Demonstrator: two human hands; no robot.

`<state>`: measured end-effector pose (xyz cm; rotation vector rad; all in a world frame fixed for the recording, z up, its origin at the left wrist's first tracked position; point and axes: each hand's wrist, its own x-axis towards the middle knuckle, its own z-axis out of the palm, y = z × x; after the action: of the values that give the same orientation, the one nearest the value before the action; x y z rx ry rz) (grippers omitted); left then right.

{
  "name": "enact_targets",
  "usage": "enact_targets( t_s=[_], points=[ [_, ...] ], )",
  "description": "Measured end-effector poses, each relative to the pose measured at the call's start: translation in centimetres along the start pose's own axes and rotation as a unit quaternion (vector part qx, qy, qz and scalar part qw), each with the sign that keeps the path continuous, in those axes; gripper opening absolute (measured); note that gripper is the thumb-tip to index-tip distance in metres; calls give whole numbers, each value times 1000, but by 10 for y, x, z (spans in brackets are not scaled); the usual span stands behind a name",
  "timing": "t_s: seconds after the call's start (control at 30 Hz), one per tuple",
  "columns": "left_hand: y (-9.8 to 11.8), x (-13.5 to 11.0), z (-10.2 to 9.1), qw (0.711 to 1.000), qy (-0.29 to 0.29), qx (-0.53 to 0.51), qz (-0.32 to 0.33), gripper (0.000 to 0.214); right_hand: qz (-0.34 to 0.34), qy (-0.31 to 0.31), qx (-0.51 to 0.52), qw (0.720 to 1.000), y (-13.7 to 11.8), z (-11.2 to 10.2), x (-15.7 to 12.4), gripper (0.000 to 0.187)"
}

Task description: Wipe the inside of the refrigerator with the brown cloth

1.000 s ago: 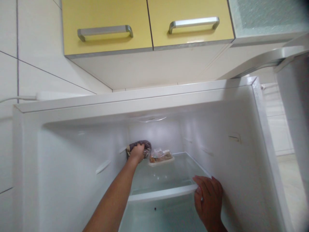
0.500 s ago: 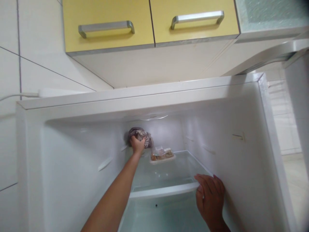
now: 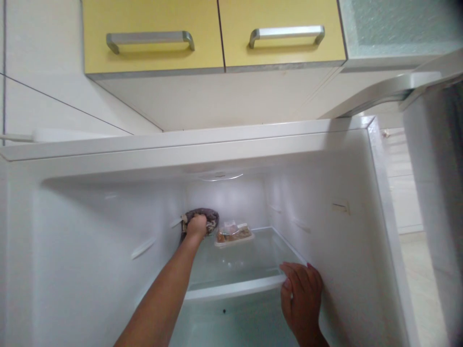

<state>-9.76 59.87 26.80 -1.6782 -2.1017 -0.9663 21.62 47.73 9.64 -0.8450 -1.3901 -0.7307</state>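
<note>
My left hand (image 3: 196, 225) reaches deep into the open white fridge (image 3: 235, 144) and is closed on a grey patterned cloth (image 3: 210, 218), pressing it against the back wall near the left corner. Just right of the cloth a clear food tray (image 3: 233, 233) with brownish contents sits at the back of the glass shelf (image 3: 235, 270). My right hand (image 3: 302, 299) rests with fingers curled over the front right corner of that shelf, by the right inner wall.
Yellow cabinet doors (image 3: 152, 38) with metal bar handles (image 3: 285, 33) hang above the fridge. The open fridge door (image 3: 434, 193) stands at the right. White tiled wall (image 3: 36, 96) lies to the left. A lower shelf shows beneath the glass one.
My left hand moved the cloth up the back wall and then back down to near shelf level. My right hand stayed on the shelf corner. The view shifted slightly.
</note>
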Motion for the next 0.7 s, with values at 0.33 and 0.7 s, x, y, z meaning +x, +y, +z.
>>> enact_targets(
  t_s=[0.33,0.7],
  points=[
    [41,21,-8,993,88,-54,-63,67,0,21,10,1000,2,4,0,26],
    [178,-12,40,961,9,47,272,51,-45,26,-11,999,15,10,-6,27]
  ],
)
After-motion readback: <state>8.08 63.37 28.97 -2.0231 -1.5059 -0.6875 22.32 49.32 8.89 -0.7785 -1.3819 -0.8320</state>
